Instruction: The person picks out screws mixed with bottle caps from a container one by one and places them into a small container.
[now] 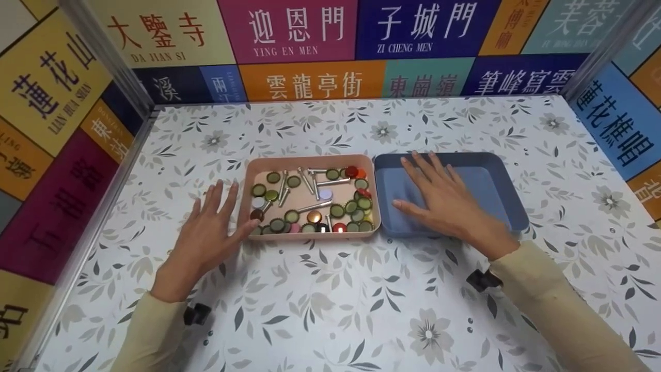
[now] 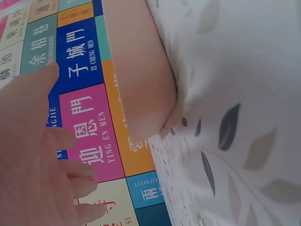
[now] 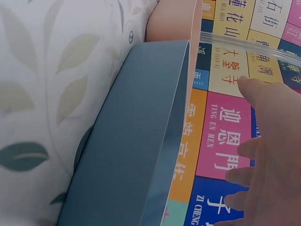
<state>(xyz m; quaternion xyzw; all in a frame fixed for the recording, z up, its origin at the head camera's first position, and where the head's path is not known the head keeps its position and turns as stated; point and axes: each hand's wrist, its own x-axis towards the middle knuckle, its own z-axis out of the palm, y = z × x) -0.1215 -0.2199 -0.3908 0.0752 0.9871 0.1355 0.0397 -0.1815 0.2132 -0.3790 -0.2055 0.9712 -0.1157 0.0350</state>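
Note:
My left hand (image 1: 204, 235) is held beside the left end of a pink tray (image 1: 310, 236), fingers spread, its thumb at the near left corner; whether it touches cannot be told. Inside that tray lie many bottle caps (image 1: 273, 177), mostly green undersides up, with red, orange and white ones among them. Silver bolts or nails (image 1: 333, 182) are scattered between the caps. Over the blue tray (image 1: 485, 191) to the right, my right hand (image 1: 446, 201) spreads its straight fingers and holds nothing. The blue tray's visible floor is bare. Both wrist views show loosely extended fingers above the tray walls.
The two trays stand side by side on a floral white tablecloth (image 1: 330, 299). Colourful panels with Chinese lettering (image 1: 297, 31) rise behind the table and along both sides. A black wrist mount (image 1: 484, 280) sits under the right sleeve.

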